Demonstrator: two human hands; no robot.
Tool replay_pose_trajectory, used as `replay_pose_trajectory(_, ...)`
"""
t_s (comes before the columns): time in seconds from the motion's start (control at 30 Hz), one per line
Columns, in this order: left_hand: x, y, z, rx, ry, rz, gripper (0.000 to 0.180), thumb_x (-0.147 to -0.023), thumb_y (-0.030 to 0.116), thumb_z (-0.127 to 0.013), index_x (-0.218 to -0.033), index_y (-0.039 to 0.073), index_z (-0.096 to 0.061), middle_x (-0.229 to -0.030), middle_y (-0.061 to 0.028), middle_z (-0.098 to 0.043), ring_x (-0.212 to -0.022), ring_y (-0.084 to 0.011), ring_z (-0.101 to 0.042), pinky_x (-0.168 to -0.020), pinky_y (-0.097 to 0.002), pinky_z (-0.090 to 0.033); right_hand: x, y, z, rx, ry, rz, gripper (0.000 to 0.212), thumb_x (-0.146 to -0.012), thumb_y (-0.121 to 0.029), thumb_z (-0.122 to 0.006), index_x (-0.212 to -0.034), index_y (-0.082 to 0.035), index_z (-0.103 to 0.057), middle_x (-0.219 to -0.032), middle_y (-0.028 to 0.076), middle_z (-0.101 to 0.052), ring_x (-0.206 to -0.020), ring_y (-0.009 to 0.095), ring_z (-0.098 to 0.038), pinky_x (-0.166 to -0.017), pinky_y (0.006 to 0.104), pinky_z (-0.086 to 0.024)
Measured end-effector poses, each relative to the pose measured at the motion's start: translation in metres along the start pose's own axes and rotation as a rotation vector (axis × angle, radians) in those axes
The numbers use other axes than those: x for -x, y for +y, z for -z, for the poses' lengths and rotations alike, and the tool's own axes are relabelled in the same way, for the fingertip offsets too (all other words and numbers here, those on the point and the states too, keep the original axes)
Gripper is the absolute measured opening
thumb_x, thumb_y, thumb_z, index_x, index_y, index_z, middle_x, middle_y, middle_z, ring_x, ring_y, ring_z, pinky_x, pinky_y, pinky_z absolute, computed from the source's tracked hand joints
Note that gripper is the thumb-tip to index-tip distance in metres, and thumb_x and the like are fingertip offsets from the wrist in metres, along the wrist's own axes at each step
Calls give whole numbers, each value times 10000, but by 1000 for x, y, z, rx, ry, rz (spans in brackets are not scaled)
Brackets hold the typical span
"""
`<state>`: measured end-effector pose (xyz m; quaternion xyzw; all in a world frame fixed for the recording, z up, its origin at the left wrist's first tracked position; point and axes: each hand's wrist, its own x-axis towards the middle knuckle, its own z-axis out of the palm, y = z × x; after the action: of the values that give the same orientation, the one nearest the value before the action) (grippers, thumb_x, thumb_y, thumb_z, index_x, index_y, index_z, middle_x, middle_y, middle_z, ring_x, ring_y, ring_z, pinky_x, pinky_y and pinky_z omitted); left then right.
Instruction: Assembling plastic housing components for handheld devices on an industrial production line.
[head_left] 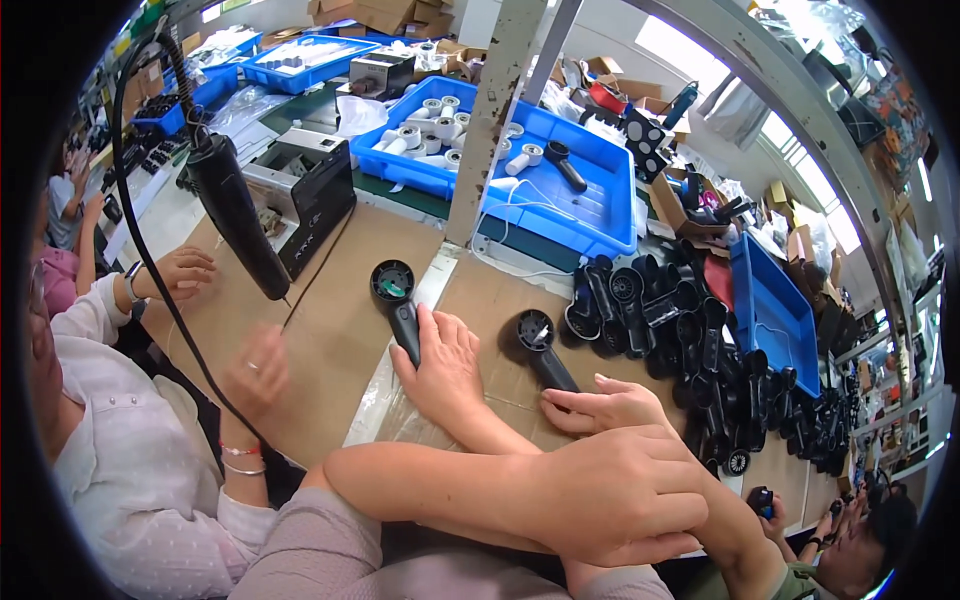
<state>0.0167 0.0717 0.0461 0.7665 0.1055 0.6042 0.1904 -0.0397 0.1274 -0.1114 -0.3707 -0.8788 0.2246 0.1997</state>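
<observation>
Two hands at a cardboard-covered counter [330,330] with black handheld fans.

The right hand [440,372] lies flat, fingers released, over the handle of a black handheld fan [392,285] at the counter's middle. The left hand [620,492] is draped loosely over the right forearm, grasping no object. A co-worker's hand [600,405] touches a second fan [535,332] just beside. Behind sit a heap of black fan shells [690,330] and a blue tray [590,210]. A hanging electric screwdriver [235,210] is on the left.
</observation>
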Motion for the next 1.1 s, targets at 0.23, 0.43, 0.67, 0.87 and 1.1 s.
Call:
replay_pose_trajectory(0.23,-7,8,-2,30,-61,-57,141,-962,181,-699,-922,61,-636,-932,-70,-616,-791,-256,-547,-782,-361,-485,26,11,25,-179,73,-12,780,-955,-353,-731,-1550,36,-408,-1503,246,-470,-1383,398,-477,-1160,450,-403)
replay_pose_trajectory(0.43,-6,15,-13,50,-47,-98,183,-973,219,-662,-874,85,-587,-875,-72,-569,-773,-259,-514,-772,-364,-453,90,22,47,-307,116,137,638,-865,-165,-806,-1431,-18,-550,-1382,198,-572,-1216,363,-610,-1012,409,-528)
replay_pose_trajectory(0.67,8,11,-22,31,-99,-52,203,-980,239,-640,-858,91,-572,-853,-74,-549,-765,-260,-503,-767,-360,-440,90,63,114,125,490,112,550,-809,-136,-817,-1319,-47,-631,-1185,137,-655,-1018,314,-632,-875,384,-538)
replay_pose_trajectory(0.87,6,0,-30,-7,-121,-26,198,-977,243,-645,-868,88,-590,-863,-73,-559,-769,-257,-519,-767,-352,-449,92,96,106,177,311,-81,468,-843,-173,-789,-1275,-44,-661,-1156,121,-669,-959,287,-647,-860,383,-544)
replay_pose_trajectory(1.1,-13,-50,17,-261,141,162,110,-835,49,-751,-934,84,-718,-920,-44,-711,-809,-216,-649,-768,-345,-518,107,113,134,-550,454,-32,454,-926,-150,-665,-1355,-7,-632,-1181,70,-690,-944,194,-611,-836,319,-500)
